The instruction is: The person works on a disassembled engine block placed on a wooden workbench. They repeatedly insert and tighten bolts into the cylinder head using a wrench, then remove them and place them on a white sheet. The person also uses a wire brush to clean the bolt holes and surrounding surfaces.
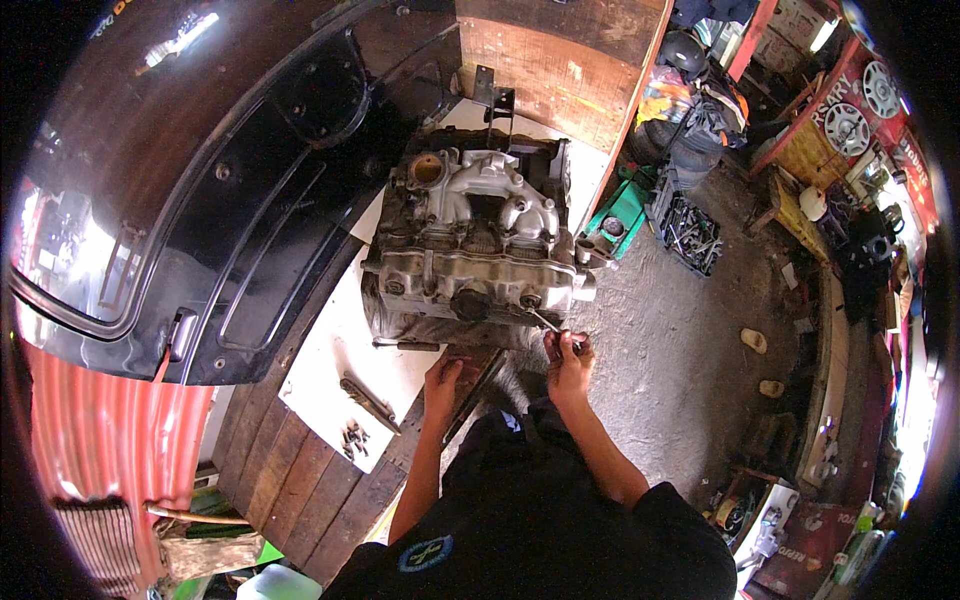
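while the right hand pinches a thin metal tool at the near right bolt of the engine, the left hand rests loosely curled on the wooden bench. judging by loose bolts and a wrench on the white sheet, stripping seems underway; the cover's still on. nothing blocks the reach.

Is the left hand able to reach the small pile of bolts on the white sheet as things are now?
Probably yes. The left hand rests on the wooden bench edge, and the pile of bolts lies just to its left on the white sheet, with nothing between them.
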Tool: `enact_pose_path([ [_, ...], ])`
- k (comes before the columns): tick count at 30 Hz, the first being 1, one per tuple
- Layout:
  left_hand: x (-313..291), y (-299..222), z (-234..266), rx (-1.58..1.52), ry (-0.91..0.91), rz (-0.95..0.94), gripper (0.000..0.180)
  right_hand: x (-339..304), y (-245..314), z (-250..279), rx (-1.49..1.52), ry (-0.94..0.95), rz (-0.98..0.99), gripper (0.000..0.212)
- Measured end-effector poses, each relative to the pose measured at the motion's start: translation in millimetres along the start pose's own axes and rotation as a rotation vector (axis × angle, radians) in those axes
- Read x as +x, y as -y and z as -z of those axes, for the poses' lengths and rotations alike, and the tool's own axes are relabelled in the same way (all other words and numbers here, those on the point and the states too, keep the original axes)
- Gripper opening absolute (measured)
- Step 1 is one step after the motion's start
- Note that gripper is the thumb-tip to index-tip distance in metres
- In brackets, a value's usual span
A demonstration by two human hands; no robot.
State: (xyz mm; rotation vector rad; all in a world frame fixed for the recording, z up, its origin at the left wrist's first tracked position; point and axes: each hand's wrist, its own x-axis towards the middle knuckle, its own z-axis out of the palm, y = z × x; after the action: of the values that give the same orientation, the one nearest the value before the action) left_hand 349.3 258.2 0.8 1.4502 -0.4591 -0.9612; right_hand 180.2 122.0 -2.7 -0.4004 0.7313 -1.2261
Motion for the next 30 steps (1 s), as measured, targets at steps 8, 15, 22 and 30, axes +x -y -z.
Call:
enact_pose_path([
  [8,8.7,3.4,-7.6,0.017,-0.001,0.003,0.020,12.2,4.2,19.2,-0.983,0.024,0.434,0.020],
  [15,3.9,-9.5,-23.8,0.005,-0.022,0.014,0.018,11.2,25.6,7.3,-1.438,0.222,0.686,0.020],
  [22,1.7,-26.8,-21.3,0.060,-0.053,-0.029,0.018,16.5,68.0,-21.5,-1.349,0.194,0.850,0.021],
  [30,0.1,-3.4,2.0,-0.110,-0.078,-0.073,0.017,35.9,115.0,-144.7,-1.528,1.111,1.234,0.011],
])
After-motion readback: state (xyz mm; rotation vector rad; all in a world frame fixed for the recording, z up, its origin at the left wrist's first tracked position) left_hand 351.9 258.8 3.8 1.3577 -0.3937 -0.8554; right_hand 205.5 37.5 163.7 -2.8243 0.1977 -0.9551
